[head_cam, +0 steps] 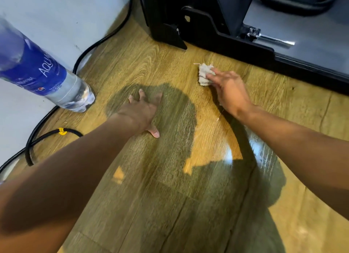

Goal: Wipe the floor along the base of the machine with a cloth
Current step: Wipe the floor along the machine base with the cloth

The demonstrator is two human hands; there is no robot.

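A small whitish cloth (203, 73) lies on the wooden floor (143, 64), a short way in front of the machine's black base (236, 43). My right hand (229, 91) presses on the cloth's near edge, fingers laid over it; part of the cloth is hidden under them. My left hand (143, 111) rests flat on the floor to the left of the cloth, fingers spread and holding nothing.
A large water bottle with a blue label (43, 73) stands at the left by the white wall (62, 13). A black cable (56, 133) with a yellow tag runs along the wall's foot. Shadows and a glossy glare lie over the near floor.
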